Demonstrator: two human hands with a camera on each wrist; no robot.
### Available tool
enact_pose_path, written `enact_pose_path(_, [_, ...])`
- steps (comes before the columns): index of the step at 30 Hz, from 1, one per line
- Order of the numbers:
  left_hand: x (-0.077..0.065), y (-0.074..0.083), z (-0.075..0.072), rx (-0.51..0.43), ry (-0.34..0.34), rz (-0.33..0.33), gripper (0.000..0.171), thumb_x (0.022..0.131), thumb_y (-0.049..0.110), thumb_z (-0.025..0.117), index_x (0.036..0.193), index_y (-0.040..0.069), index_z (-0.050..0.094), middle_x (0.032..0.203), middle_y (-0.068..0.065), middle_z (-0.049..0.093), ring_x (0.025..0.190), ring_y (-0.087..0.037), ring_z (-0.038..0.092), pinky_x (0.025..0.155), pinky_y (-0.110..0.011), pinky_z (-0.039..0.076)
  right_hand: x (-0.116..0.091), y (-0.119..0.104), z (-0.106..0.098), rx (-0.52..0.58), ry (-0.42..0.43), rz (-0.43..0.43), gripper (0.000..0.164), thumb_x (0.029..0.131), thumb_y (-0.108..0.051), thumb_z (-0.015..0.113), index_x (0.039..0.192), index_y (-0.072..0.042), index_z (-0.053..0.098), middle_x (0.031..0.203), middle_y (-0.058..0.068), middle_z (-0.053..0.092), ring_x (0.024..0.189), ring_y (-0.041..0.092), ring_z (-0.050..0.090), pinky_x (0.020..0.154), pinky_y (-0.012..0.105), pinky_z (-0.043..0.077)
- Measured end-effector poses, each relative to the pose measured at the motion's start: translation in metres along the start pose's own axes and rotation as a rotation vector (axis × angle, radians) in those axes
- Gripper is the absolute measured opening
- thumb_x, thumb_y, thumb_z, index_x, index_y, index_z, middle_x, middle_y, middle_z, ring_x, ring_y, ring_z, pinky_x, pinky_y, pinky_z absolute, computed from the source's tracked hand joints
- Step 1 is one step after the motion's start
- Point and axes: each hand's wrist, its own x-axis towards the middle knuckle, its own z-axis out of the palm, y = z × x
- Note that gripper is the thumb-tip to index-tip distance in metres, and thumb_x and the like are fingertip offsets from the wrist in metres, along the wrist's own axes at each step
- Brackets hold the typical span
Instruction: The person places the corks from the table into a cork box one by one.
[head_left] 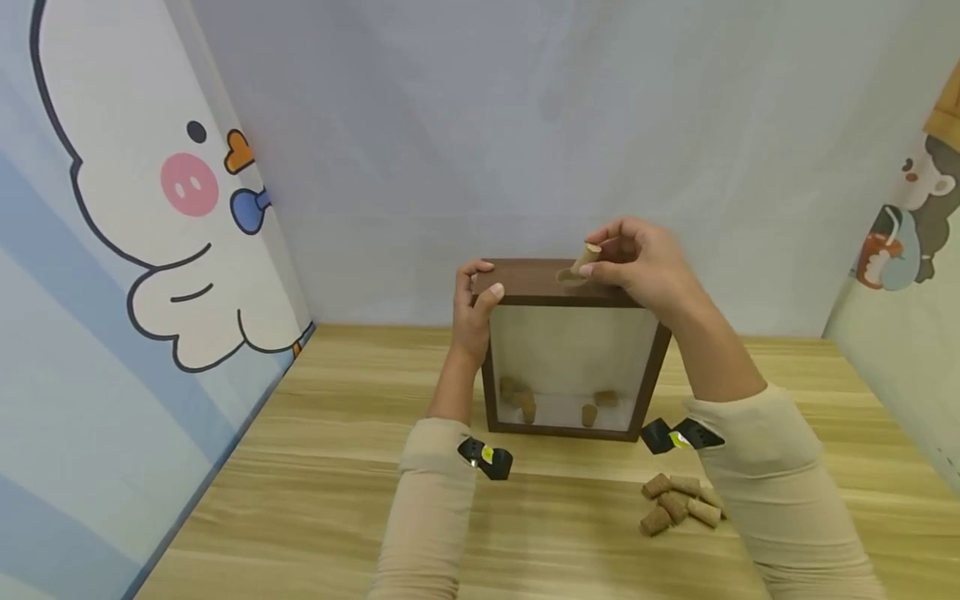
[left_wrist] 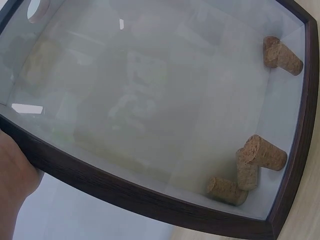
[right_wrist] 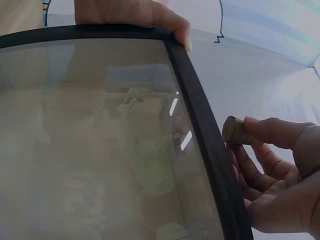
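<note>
Brown-edged and clear-fronted, the shadow box (head_left: 521, 279) stands upright, its upper left corner gripped by your left hand (head_left: 474, 318). Your right hand (head_left: 651, 265) pinches a tilted cork (head_left: 587, 257) at the round hole (head_left: 566, 276) in the top. Insertion appears to be your step; the next move likely calls for alignment, then release. Loose corks (head_left: 674, 507) lie near right; enclosed corks (head_left: 589, 415) rest inside.
</note>
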Motion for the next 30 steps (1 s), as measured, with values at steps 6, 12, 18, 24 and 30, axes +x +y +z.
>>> enact_pose_path(6, [0.001, -0.001, 0.001, -0.019, -0.003, 0.003, 0.051, 0.080, 0.029, 0.049, 0.117, -0.002, 0.034, 0.128, -0.011, 0.033, 0.103, -0.018, 0.036, 0.087, -0.037, 0.030, 0.022, -0.010, -0.001, -0.108, -0.125, 0.137, 0.028, 0.083, -0.006, 0.066, 0.108, -0.001, 0.054, 0.101, 0.015, 0.059, 0.084, 0.025, 0.055, 0.065, 0.032, 0.044])
enact_pose_path(12, [0.001, 0.000, 0.001, -0.023, 0.015, 0.001, 0.046, 0.079, 0.030, 0.050, 0.114, 0.002, 0.037, 0.118, -0.005, 0.038, 0.096, -0.017, 0.039, 0.084, -0.035, 0.032, 0.034, -0.015, 0.000, -0.126, -0.196, 0.215, 0.031, 0.080, -0.004, 0.070, 0.105, 0.000, 0.052, 0.100, 0.017, 0.061, 0.081, 0.024, 0.055, 0.061, 0.032, 0.042])
enact_pose_path(18, [-0.004, 0.002, -0.002, 0.026, 0.017, -0.026, 0.049, 0.080, 0.033, 0.050, 0.116, 0.002, 0.037, 0.132, -0.010, 0.032, 0.109, -0.021, 0.033, 0.087, -0.038, 0.029, 0.020, -0.006, 0.000, -0.061, -0.167, 0.126, 0.043, 0.085, -0.007, 0.066, 0.124, -0.002, 0.048, 0.114, 0.017, 0.055, 0.095, 0.028, 0.056, 0.073, 0.036, 0.046])
enact_pose_path(24, [-0.003, 0.002, -0.005, 0.022, 0.010, -0.009, 0.051, 0.080, 0.030, 0.049, 0.118, -0.002, 0.034, 0.133, -0.016, 0.028, 0.104, -0.022, 0.033, 0.086, -0.039, 0.028, -0.020, 0.013, 0.000, 0.203, -0.043, -0.080, 0.048, 0.086, -0.011, 0.065, 0.130, -0.005, 0.046, 0.122, 0.017, 0.052, 0.103, 0.022, 0.055, 0.081, 0.030, 0.046])
enact_pose_path(30, [-0.002, 0.000, 0.002, 0.028, 0.007, -0.019, 0.052, 0.080, 0.033, 0.050, 0.117, 0.001, 0.036, 0.136, -0.013, 0.026, 0.107, -0.022, 0.032, 0.086, -0.038, 0.028, -0.054, 0.032, -0.010, 0.368, 0.007, -0.202, 0.044, 0.087, -0.003, 0.062, 0.128, -0.005, 0.048, 0.117, 0.018, 0.055, 0.097, 0.020, 0.058, 0.079, 0.024, 0.046])
